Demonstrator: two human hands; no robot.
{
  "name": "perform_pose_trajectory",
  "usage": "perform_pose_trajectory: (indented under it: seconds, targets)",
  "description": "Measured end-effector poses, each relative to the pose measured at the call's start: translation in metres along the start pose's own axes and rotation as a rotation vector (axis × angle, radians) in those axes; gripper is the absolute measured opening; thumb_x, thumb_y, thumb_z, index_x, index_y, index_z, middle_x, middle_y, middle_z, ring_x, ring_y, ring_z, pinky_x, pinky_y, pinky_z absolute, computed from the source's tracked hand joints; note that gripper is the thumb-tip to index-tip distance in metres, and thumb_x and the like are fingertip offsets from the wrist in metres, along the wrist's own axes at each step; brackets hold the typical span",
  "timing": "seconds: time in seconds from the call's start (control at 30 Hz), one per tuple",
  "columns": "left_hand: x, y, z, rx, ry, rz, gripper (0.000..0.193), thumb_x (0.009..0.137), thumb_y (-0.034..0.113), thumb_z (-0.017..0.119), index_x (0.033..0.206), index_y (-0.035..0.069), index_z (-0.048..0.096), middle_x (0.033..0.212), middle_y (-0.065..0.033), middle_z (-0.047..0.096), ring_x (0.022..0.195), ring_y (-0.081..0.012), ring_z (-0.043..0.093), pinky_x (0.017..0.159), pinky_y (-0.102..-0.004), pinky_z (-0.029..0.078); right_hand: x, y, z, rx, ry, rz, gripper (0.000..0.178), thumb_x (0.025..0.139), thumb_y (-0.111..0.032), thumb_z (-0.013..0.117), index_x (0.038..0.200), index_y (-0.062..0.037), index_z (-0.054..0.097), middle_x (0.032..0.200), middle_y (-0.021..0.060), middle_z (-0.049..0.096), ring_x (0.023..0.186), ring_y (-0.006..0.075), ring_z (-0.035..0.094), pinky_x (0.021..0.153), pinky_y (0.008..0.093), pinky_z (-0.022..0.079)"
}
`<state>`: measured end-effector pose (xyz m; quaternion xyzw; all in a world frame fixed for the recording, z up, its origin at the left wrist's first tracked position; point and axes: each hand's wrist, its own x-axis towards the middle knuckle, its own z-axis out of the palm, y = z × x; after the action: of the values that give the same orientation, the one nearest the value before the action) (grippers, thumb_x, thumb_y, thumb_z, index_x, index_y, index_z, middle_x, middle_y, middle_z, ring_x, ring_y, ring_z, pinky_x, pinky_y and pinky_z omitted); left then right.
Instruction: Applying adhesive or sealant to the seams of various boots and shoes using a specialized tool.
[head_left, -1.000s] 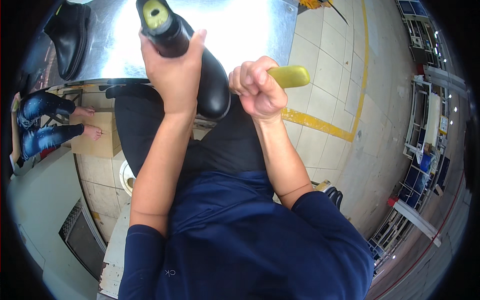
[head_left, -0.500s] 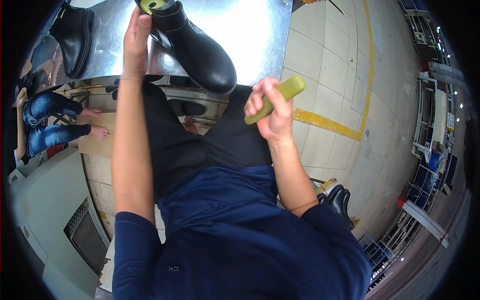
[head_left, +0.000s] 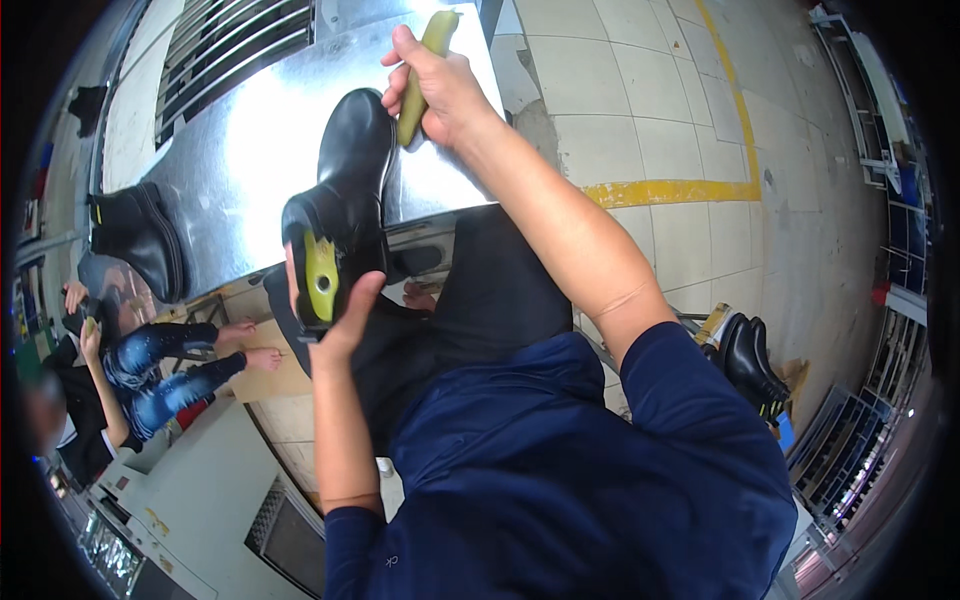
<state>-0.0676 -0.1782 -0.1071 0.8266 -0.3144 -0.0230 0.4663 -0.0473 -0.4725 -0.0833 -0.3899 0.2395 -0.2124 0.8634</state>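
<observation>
A black ankle boot [head_left: 352, 165] lies over the near edge of the metal table [head_left: 235, 140], its toe pointing away from me. My left hand [head_left: 345, 318] is closed around the top of its shaft, where a yellow-green lining with a dark round spot shows in the opening. Beside the toe, on its right, my right hand [head_left: 440, 92] grips an olive-green oblong pad [head_left: 416, 92]. The pad's lower end is close to the boot's side; whether they touch I cannot tell.
Another black boot [head_left: 138, 240] stands at the table's left edge. Beyond it, to the lower left, a seated co-worker [head_left: 95, 375] holds something dark. More black boots [head_left: 745, 355] stand low on my right. Metal bars [head_left: 235, 50] lie behind the table.
The boot has turned round: its toe pointed toward me and now points away. My left hand has come nearer with the shaft. My right hand has moved forward to the toe with the pad.
</observation>
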Motion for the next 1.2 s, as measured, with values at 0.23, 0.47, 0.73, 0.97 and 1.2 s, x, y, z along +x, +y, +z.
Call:
perform_pose_trajectory:
  seconds: [0.23,0.47,0.73,0.97,1.2]
  targets:
    - [0.002,0.026,-0.011,-0.086,-0.13,-0.2,0.061,0.077,0.016,0.091,0.128,-0.001,0.063,0.121,-0.0122,0.07,0.11,-0.024,0.066,0.098,-0.0351,0.051,0.045,-0.02,0.011,0.209,-0.202,-0.208,0.039,0.094,-0.032,0.075,0.073,-0.0037,0.059,0.052,-0.0019,0.044,0.043,0.0102,0.045,0.043,0.026,0.037]
    - [0.007,0.037,-0.006,-0.207,-0.128,-0.135,0.073,0.082,0.021,0.083,0.144,0.0,0.05,0.141,-0.017,0.057,0.134,-0.0302,0.05,0.117,-0.0442,0.033,0.064,-0.009,0.028,0.138,-0.317,-0.178,0.036,0.09,-0.032,0.077,0.071,-0.0074,0.06,0.053,-0.003,0.046,0.044,0.0068,0.044,0.044,0.0236,0.037]
    - [0.015,0.055,0.003,-0.533,0.083,-0.281,0.071,0.083,0.018,0.079,0.145,-0.001,0.05,0.14,-0.0176,0.058,0.13,-0.0302,0.054,0.117,-0.0444,0.036,0.07,0.0,0.027,0.039,-0.456,-0.223,0.03,0.089,-0.025,0.078,0.07,-0.0069,0.063,0.055,-0.0031,0.049,0.043,0.0051,0.043,0.042,0.0224,0.035]
    - [0.036,0.036,-0.022,-1.084,0.266,-0.488,0.055,0.096,0.024,0.06,0.141,-0.006,0.053,0.135,-0.0203,0.063,0.122,-0.0327,0.064,0.109,-0.0442,0.049,0.074,-0.001,0.056,0.107,-0.325,-0.266,0.028,0.089,-0.021,0.077,0.069,-0.0061,0.062,0.058,-0.0023,0.052,0.045,0.0052,0.045,0.043,0.022,0.036]
    - [0.024,0.028,-0.017,-1.165,0.346,-0.446,0.055,0.095,0.019,0.061,0.143,-0.004,0.051,0.136,-0.0189,0.062,0.122,-0.0312,0.063,0.109,-0.0437,0.049,0.071,0.0,0.073,0.191,-0.19,-0.256,0.031,0.088,-0.018,0.077,0.069,-0.0052,0.057,0.058,0.0006,0.046,0.046,0.0092,0.04,0.044,0.0267,0.034]
